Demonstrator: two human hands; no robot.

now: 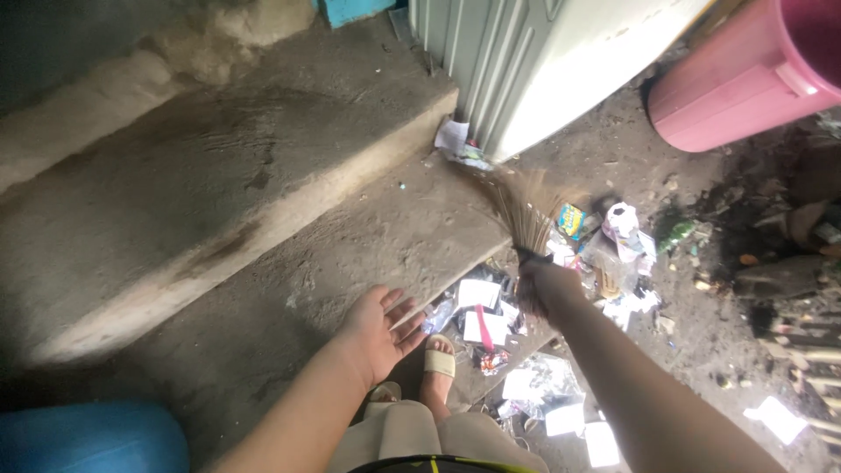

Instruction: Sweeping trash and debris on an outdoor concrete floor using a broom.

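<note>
My right hand (545, 287) grips the bound neck of a straw hand broom (523, 208), whose bristles fan up toward the corner where the concrete step (263, 201) meets a white panelled door (534, 61). The bristles are blurred. My left hand (378, 331) hangs open, palm up, fingers spread, holding nothing, above the lower step. Scattered litter (491, 324) of white paper scraps, foil and wrappers lies on the ground by my sandalled foot (438, 363). More litter, paper and wrappers (622, 236), lies to the right of the broom.
A pink plastic bucket (745, 79) stands at the top right. A blue rounded object (88, 438) sits at the bottom left. Dark dirt ground with sticks and debris (788, 289) spreads on the right. A crumpled paper (453, 137) lies at the door's foot.
</note>
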